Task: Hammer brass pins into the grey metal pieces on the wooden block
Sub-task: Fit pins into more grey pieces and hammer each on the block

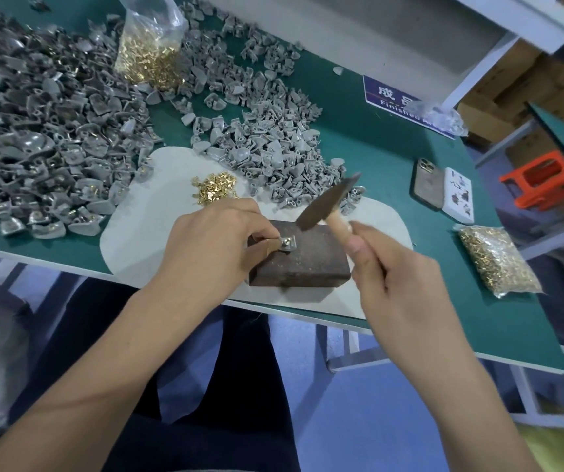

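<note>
Left hand: the left hand (pixel 212 240) rests on the left end of the wooden block (pixel 302 258), fingers curled, thumb and forefinger pinching a grey metal piece (pixel 287 246) and holding it flat on the block's top face.
Workpiece: the piece sits near the block's upper left edge; a glint of brass shows at it, but whether a pin is seated there is too small to tell.
Block: it stands on a pale mat (pixel 158 206) at the near edge of the green tabletop (pixel 369 131).
Hammer: the hammer (pixel 328 204) is raised and tilted, its head blurred, hanging above the far right part of the block, apart from the piece.
Right hand: the right hand (pixel 399 284) is wrapped tight round the wooden handle, close under the head.
Supplies, left to right: a large pile of grey pieces (pixel 45 131), many showing brass; an open bag of pins (pixel 151 52); loose brass pins (pixel 215 190) on the mat just beyond the left hand; a second grey pile (pixel 273 141); a sealed bag of pins (pixel 498 260) at the right.
Step in hand: judged a striking stroke on the held piece.
Next move calls for: a short, square blow landing on the pin and clear of the pinching fingertips, the left hand keeping the piece from skidding.
</note>
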A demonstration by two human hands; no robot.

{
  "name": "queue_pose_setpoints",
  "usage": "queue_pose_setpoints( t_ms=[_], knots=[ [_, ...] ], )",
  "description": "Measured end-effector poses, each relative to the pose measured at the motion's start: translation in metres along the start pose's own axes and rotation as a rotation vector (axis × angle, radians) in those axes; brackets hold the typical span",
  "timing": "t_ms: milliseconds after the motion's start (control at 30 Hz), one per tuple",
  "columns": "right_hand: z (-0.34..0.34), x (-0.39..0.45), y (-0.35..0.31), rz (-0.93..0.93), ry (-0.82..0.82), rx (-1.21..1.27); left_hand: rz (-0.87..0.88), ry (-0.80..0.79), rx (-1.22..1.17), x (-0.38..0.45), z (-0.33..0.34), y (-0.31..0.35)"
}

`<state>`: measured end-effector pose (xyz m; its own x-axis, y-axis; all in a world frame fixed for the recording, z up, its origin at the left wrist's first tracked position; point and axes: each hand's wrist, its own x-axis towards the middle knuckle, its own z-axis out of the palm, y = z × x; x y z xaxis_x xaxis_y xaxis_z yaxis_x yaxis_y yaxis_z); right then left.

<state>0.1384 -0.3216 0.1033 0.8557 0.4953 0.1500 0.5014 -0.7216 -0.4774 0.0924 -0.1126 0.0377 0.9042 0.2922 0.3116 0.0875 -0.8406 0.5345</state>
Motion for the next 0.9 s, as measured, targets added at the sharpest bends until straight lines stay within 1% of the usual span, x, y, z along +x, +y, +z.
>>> queue_pose_setpoints(
  t_ms=[67, 100, 200, 233, 367, 400, 467, 500, 533, 633, 667, 700, 767, 800, 833, 900],
  knots=[
    [0.000, -0.001, -0.002, -0.014, 0.081, 0.071, 0.010, 0.009, 0.001, 0.000, 0.001, 0.000],
    [0.004, -0.003, -0.002, -0.008, 0.062, 0.085, 0.012, 0.013, 0.002, 0.000, 0.001, 0.000],
    [0.010, -0.005, 0.003, 0.020, -0.101, 0.042, 0.004, 0.005, -0.004, -0.001, 0.001, -0.001],
    [0.007, -0.004, 0.003, 0.010, -0.099, 0.034, 0.000, 0.005, -0.006, -0.001, 0.001, -0.001],
    [0.001, -0.005, 0.001, -0.038, 0.128, 0.122, -0.003, 0.021, 0.005, 0.000, 0.003, -0.001],
    [0.006, -0.007, 0.001, -0.030, 0.113, 0.132, -0.004, 0.023, 0.003, -0.001, 0.003, -0.001],
    [0.013, -0.011, 0.006, 0.012, -0.024, 0.094, 0.002, 0.021, -0.008, -0.002, 0.003, -0.002],
    [0.013, -0.011, 0.009, 0.016, -0.061, 0.074, 0.006, 0.021, -0.011, -0.002, 0.002, -0.002],
    [0.011, -0.011, 0.009, 0.008, -0.051, 0.068, 0.005, 0.023, -0.014, -0.002, 0.002, -0.002],
    [0.007, -0.008, 0.006, -0.029, 0.105, 0.138, -0.009, 0.036, -0.020, -0.001, 0.003, -0.002],
    [0.009, -0.008, 0.005, -0.041, 0.115, 0.149, -0.010, 0.038, -0.022, -0.001, 0.003, -0.002],
    [0.012, -0.008, 0.004, -0.044, 0.071, 0.143, -0.005, 0.036, -0.022, -0.001, 0.004, -0.003],
    [0.013, -0.007, 0.007, -0.026, -0.068, 0.113, 0.006, 0.030, -0.017, -0.002, 0.004, -0.004],
    [0.011, -0.006, 0.009, -0.025, -0.085, 0.098, 0.005, 0.026, -0.017, -0.002, 0.004, -0.004],
    [0.007, -0.004, 0.012, -0.019, -0.064, 0.089, 0.001, 0.025, -0.021, -0.002, 0.004, -0.004],
    [0.002, 0.000, 0.023, 0.046, 0.056, 0.127, -0.004, 0.026, -0.027, -0.001, 0.004, -0.005]
  ],
)
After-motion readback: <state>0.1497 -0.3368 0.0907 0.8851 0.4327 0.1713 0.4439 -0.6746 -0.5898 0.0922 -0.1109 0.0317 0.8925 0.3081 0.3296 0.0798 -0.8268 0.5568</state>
